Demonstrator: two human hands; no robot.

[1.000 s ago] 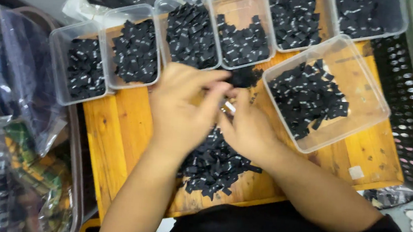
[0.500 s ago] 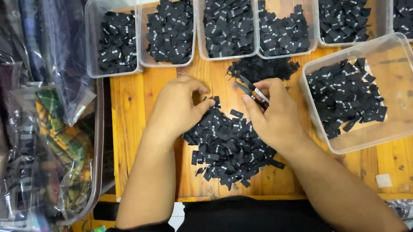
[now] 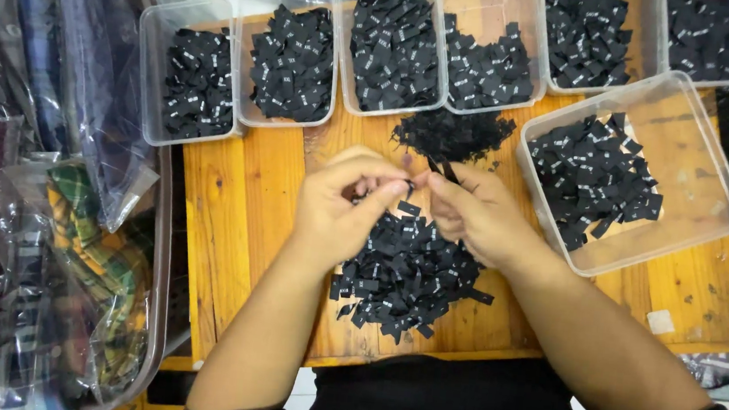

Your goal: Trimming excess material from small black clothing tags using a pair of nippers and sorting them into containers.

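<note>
Black fabric labels (image 3: pixel 407 275) are lying in a loose heap on the wooden tabletop (image 3: pixel 241 212), directly below and toward me from both hands, and I am watching the two hands meeting just above the heap's far edge. My left hand (image 3: pixel 342 207) is curling its fingers together, thumb and forefinger pinching what looks like a single small label at the tips; my right hand (image 3: pixel 478 215) is closing in the same way, its fingertips touching the left's and seeming to grip a thin dark strip that is sticking up and away from me. Whether that strip is one label or several I cannot tell. Both hands are sitting about equally near the heap, the right one resting partly over its right side. Beyond the fingertips a smaller scatter of dark scraps (image 3: pixel 452 133) is lying on the wood, and past that a row of clear plastic tubs (image 3: pixel 294 58) is running across the far edge, each holding more black labels. A larger clear tub (image 3: pixel 639 176) is standing just beside the right hand, tilted askew, with labels gathered in its far half. Nothing is standing between the hands and the tubs except the scraps. On the left, bagged folded garments (image 3: pixel 48 204) are crowding the tabletop's edge.
</note>
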